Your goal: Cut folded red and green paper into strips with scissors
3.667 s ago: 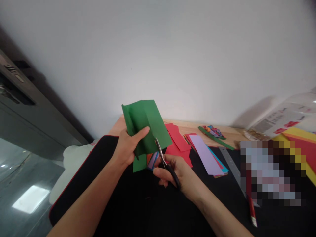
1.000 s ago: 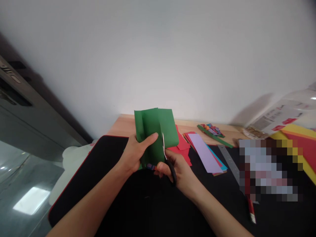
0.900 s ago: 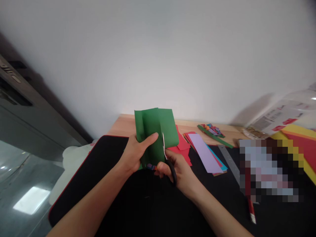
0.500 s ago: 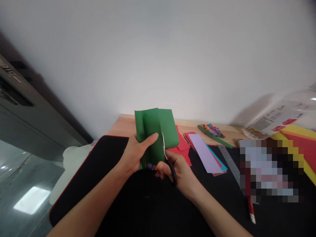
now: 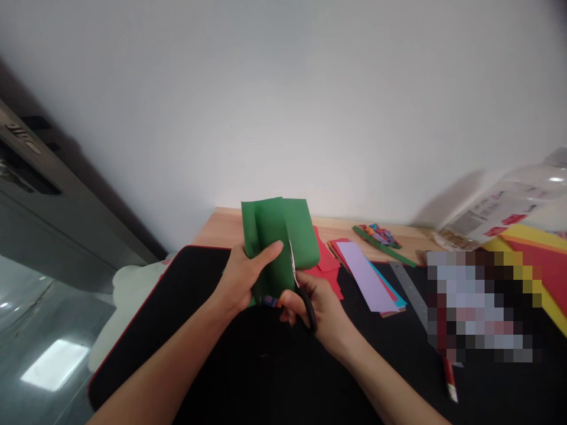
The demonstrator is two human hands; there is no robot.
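Note:
A sheet of green paper [image 5: 272, 227] is held up over the black mat, its left part bent over and a cut running down it. My left hand [image 5: 243, 274] grips the sheet low on its left side, thumb across the front. In my right hand [image 5: 316, 307] is a pair of scissors [image 5: 305, 304] with black handles, fingers through the loops. The blades point up and away and lie against the paper at the cut. Part of the blades is hidden by the sheet. Red paper [image 5: 328, 268] lies behind my right hand.
To the right are a stack of coloured paper strips [image 5: 363, 277], a metal ruler [image 5: 410, 289], a red pencil [image 5: 449, 378] and a pile of small scraps [image 5: 381, 235]. A clear plastic bottle [image 5: 509, 198] lies by the wall. The black mat [image 5: 248, 366] covers the near table.
Both hands, the green paper and the scissors keep nearly the same pose. The blades look slightly more closed on the sheet. The view has shifted a little.

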